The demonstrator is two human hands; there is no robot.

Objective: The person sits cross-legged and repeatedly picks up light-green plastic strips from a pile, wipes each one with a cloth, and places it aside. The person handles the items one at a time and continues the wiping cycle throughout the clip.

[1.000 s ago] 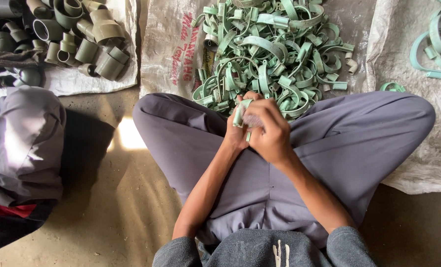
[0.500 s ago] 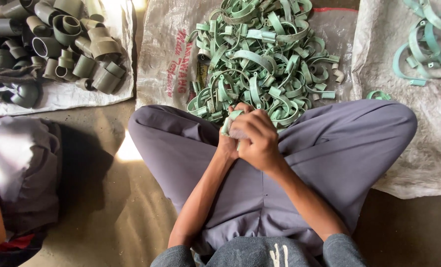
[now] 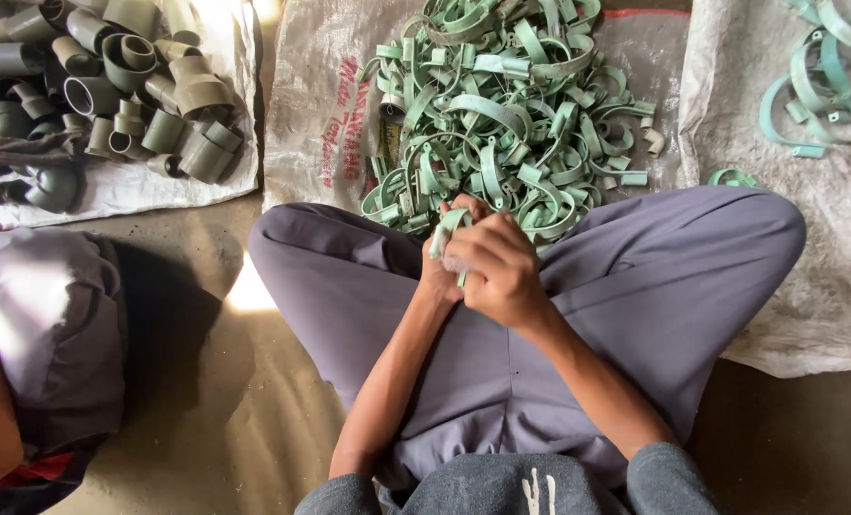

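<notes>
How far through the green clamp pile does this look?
Done: a few green clamps lie apart on the right-hand sack. In hand: left hand and right hand grip one green clamp piece. Left: the large clamp heap ahead.

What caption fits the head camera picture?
Both hands, left hand and right hand, grip a pale green plastic clamp strip.

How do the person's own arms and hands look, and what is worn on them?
Both forearms are bare; the left hand and right hand wear no gloves, rings or watch that I can see. Grey sweatshirt sleeves are pushed up near the elbows.
</notes>
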